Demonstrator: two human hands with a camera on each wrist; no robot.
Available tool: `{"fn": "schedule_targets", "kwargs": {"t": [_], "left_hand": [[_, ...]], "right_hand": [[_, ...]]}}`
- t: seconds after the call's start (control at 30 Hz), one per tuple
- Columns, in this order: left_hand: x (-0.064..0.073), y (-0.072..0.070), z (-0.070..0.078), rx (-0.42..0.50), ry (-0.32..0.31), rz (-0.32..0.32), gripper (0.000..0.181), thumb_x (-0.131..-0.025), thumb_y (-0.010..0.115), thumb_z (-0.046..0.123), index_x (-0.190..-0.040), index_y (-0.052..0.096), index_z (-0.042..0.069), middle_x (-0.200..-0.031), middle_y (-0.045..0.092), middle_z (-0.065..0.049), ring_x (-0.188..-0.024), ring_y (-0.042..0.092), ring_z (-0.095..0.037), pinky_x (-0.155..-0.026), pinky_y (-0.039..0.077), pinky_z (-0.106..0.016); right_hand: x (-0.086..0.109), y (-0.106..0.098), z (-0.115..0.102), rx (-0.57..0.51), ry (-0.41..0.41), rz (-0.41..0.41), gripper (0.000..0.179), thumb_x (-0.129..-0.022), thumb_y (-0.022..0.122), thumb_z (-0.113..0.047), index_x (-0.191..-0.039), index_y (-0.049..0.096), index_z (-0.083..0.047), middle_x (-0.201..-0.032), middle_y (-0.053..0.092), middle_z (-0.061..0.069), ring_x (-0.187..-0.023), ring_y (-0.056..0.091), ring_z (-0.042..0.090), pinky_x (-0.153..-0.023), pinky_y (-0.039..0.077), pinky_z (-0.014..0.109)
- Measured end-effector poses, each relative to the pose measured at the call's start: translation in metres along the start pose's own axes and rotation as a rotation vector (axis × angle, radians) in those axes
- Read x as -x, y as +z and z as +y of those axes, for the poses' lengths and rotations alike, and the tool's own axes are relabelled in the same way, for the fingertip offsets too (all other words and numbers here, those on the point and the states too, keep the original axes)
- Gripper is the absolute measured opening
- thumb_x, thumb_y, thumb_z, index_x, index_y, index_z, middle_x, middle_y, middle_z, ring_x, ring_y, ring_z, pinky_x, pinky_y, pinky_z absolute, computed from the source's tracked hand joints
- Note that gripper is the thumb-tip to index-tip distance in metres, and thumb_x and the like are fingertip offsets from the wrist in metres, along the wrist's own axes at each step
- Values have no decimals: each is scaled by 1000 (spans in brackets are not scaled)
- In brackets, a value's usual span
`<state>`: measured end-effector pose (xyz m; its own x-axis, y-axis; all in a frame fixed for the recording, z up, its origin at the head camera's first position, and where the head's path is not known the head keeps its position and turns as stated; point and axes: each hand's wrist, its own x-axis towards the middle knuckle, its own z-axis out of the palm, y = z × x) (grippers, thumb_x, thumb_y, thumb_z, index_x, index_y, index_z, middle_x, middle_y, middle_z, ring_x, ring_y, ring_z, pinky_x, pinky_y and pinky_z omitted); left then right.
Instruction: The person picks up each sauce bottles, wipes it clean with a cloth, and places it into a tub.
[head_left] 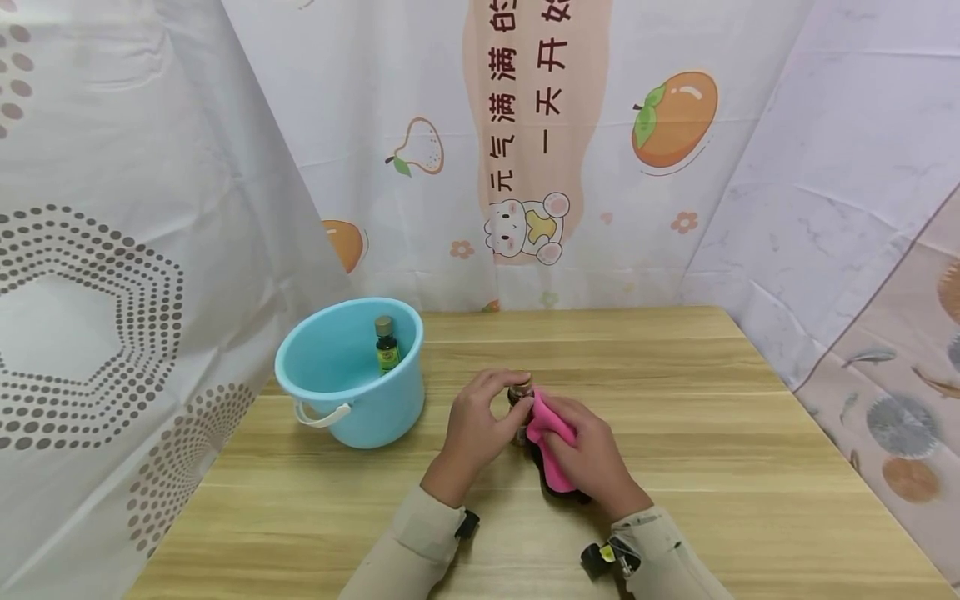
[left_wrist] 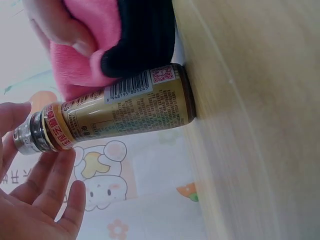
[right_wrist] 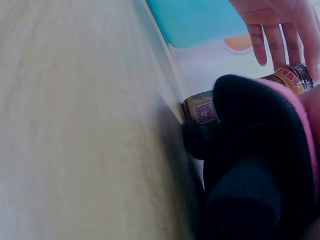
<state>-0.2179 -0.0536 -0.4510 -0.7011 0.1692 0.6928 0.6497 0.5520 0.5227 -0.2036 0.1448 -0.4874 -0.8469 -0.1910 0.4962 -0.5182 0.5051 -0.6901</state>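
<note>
A small bottle with a gold label, barcode and red neck band stands upright on the wooden table. Around its neck and metal cap, my left hand has its thumb on one side and fingers on the other. My right hand grips a pink and black cloth and presses it to the bottle's side. Seen from the right wrist, the cloth's black side hides much of the bottle. The left wrist view shows the barcode side uncovered.
A light blue bucket with a white handle stands at the left of the table. Inside it leans a dark bottle with a gold cap and a green-yellow label. A printed curtain hangs behind the table's far edge.
</note>
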Motion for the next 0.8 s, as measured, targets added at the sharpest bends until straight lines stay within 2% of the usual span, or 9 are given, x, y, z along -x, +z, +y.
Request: {"fn": "schedule_targets", "kwargs": {"t": [0.13,0.33,0.53,0.7,0.8], "left_hand": [[0,1,0,-4,-9,0,29,-93,80,27,-121,75,20,-118,70,4,-112,67,-12,-95,58,-38],[0,1,0,-9,-36,-7,28,-94,80,25,-121,77,18,-116,67,5,-110,65,-12,-93,58,-37],[1,2,0,-15,-40,-6,27,-94,79,23,-121,76,21,-117,66,5,-109,65,-10,-91,58,-36],[1,2,-1,-31,-1,17,28,-93,80,22,-120,76,21,-116,69,4,-108,67,-11,-89,60,-36],[1,2,-2,-35,13,23,27,-93,80,21,-120,76,21,-116,70,5,-108,68,-11,-90,60,-35]], "right_hand": [[1,1,0,26,80,-48,51,-91,78,-10,-140,67,-20,-133,70,0,-120,67,20,-96,58,45],[2,1,2,50,136,-74,52,-91,78,-10,-141,66,-22,-134,69,1,-120,67,21,-96,57,46],[1,2,1,54,87,-40,51,-91,79,-13,-139,68,-24,-131,70,-4,-118,67,15,-94,59,42],[1,1,0,20,2,26,51,-90,79,-11,-138,68,-25,-130,70,-7,-117,68,14,-92,60,40],[0,2,1,2,-58,67,50,-91,79,-10,-138,68,-24,-131,70,-6,-118,68,15,-94,59,35]]}}
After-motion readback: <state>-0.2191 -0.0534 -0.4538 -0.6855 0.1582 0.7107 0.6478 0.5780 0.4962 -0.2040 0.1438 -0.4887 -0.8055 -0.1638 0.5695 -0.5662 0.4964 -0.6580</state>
